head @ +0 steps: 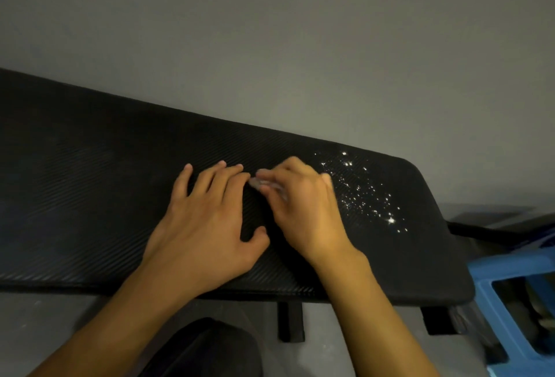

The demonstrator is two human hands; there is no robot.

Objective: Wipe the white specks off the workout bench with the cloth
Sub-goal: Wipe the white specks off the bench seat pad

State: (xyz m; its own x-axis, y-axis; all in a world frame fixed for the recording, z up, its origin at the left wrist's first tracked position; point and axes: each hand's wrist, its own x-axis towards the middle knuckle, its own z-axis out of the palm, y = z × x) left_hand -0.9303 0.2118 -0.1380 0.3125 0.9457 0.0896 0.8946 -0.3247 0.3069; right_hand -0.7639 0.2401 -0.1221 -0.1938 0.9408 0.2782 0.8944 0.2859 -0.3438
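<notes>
A black padded workout bench (105,196) runs across the view from upper left to lower right. White specks (363,193) are scattered over its right end. My left hand (207,226) lies flat on the pad with fingers spread. My right hand (303,211) is beside it, fingers curled round a small pale blurred thing (260,182), possibly the cloth; most of it is hidden under the fingers. The specks lie just right of my right hand.
A blue plastic stool (510,292) stands at the right, close to the bench's end. A grey wall (270,31) rises behind the bench. Black bench legs (290,321) and a dark rounded object (207,346) sit on the grey floor below.
</notes>
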